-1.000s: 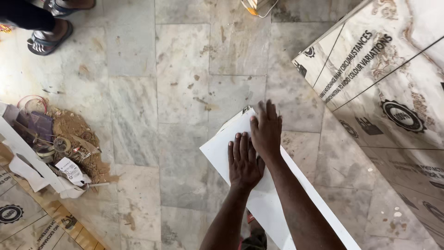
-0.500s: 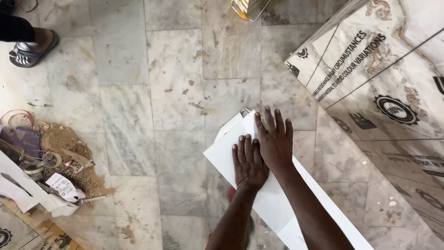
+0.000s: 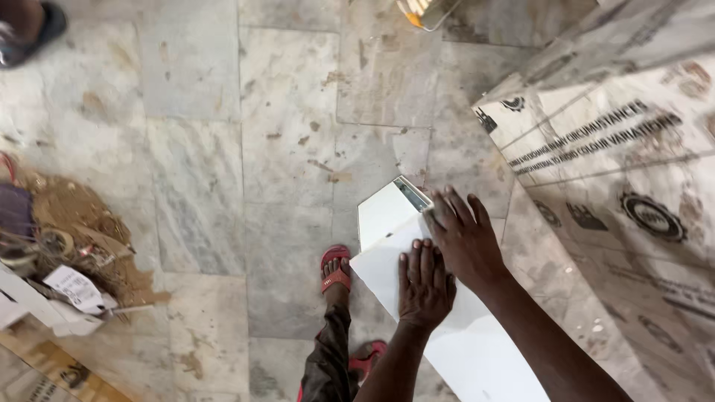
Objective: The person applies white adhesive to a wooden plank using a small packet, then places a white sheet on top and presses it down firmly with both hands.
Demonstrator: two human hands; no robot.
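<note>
Fingers [image 3: 456,211] of right hand [image 3: 465,238] spread flat, pressing near top end of white board [image 3: 387,264]; left hand [image 3: 423,286] just beside it, fingers together, palm flat on board. Board slants over marble floor [image 3: 283,149], upper end by printed sheets [image 3: 618,171] at right. Red sandal [image 3: 335,268] below board's left edge. Debris pile [image 3: 63,238] at floor's left edge.

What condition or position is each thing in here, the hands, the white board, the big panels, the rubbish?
left hand: flat, palm down on the white board.
right hand: flat, fingers spread near the board's far end.
white board: tilted over the floor.
printed panels: leaning, at right.
debris pile: heaped on the floor.
red sandal: on a foot.
</note>
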